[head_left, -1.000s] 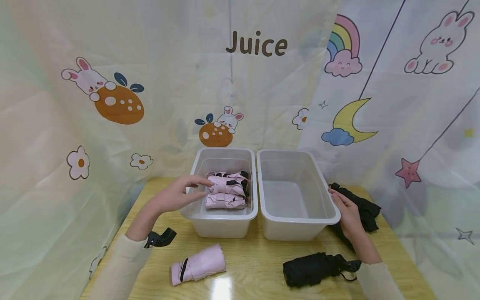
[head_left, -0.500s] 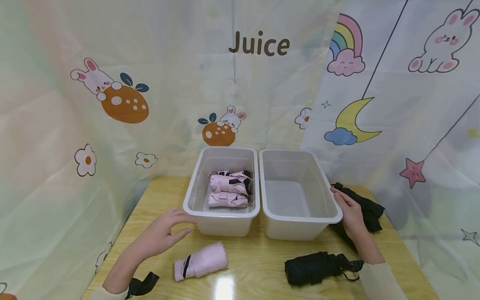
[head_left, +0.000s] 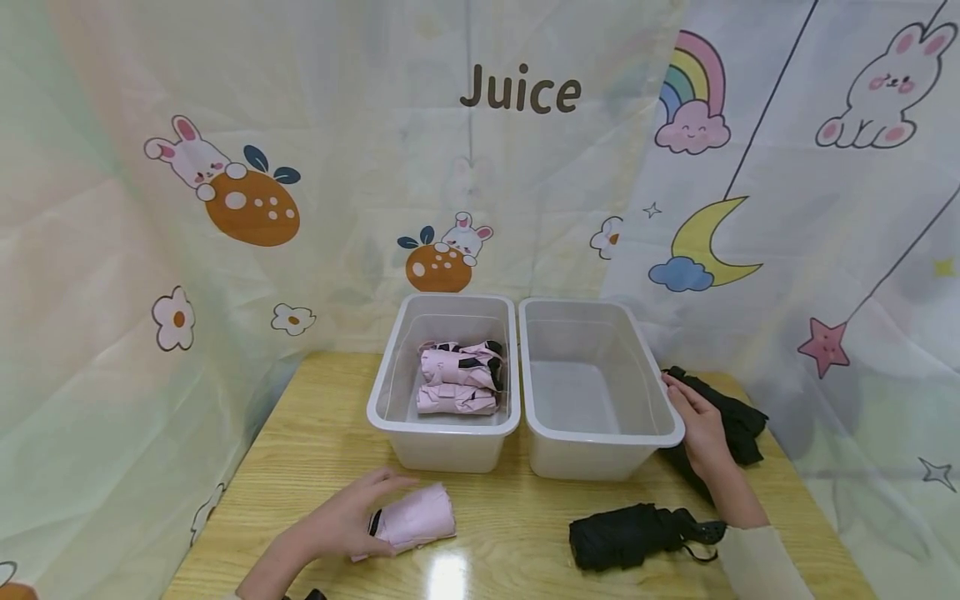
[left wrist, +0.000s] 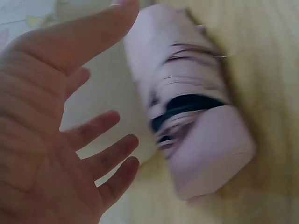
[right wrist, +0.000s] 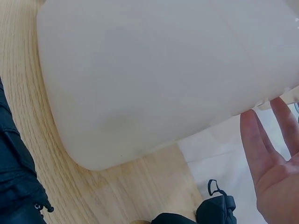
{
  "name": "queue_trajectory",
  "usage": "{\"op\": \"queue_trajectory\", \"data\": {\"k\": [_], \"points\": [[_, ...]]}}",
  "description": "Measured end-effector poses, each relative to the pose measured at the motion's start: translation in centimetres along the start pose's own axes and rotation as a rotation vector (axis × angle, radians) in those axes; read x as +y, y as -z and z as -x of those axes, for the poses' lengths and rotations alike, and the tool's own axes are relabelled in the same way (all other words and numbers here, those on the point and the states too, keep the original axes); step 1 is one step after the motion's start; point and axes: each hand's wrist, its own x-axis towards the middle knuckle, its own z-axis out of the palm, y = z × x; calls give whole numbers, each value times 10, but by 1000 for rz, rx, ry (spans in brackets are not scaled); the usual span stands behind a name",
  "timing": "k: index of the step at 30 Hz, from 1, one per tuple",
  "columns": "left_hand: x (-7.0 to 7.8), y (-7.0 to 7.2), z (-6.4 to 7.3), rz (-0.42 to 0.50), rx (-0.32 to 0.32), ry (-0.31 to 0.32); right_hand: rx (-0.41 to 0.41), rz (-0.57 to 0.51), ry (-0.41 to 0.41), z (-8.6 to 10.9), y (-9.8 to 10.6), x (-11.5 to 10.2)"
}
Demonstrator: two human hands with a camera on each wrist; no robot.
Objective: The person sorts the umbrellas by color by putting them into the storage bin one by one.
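Note:
My left hand [head_left: 341,521] is over the near end of a folded pink umbrella [head_left: 420,517] with a black strap, lying on the table. In the left wrist view its fingers are spread and bent a little, beside the umbrella [left wrist: 196,116] and apart from it. With fairly straight fingers my right hand [head_left: 701,433] touches the right wall of the right-hand plastic bin [head_left: 600,460], just under the rim. In the right wrist view the fingertips [right wrist: 247,119] meet the bin's edge. Nothing is held in that hand.
Several pink folded umbrellas [head_left: 457,371] lie in the left-hand bin [head_left: 446,450], which stands beside the other. A folded black umbrella [head_left: 622,537] lies at the front right. More black umbrellas [head_left: 738,425] lie behind my right hand. A printed curtain [head_left: 337,167] surrounds the table.
My left hand has come out of the left-hand bin, moving down and toward me to the pink umbrella on the table. The right hand stays at its bin.

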Motion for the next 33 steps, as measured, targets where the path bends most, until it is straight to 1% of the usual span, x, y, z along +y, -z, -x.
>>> {"op": "queue_trajectory", "data": {"k": [2,4,7,9,12,15,18,20,22,28,33], "points": [[-4,-10,-2,-44,-10,1,2,2,8,0,1,2],[-8,-16,-3,-87,-16,3,4,3,13,0,1,3],[-15,-19,-5,-144,-14,0,7,9,13,0,-1,2],[-17,-17,-6,-172,5,-16,7,11,11,0,-1,1],[-19,-20,-7,-235,34,-66,8,7,6,0,-2,1],[-19,-28,-6,-318,34,-127,13,-5,0,1,-1,1],[-20,-34,-6,-369,44,-168,16,-19,-6,1,-1,1],[-21,-35,-7,-377,67,-181,16,-23,-5,1,-1,1],[-23,-36,-8,-366,80,-187,20,-30,-7,1,-1,1],[-24,-33,-11,-299,46,-169,36,-30,-13,1,-2,1],[-19,-29,-12,-253,31,-166,31,-28,-5,0,-2,2]]}}
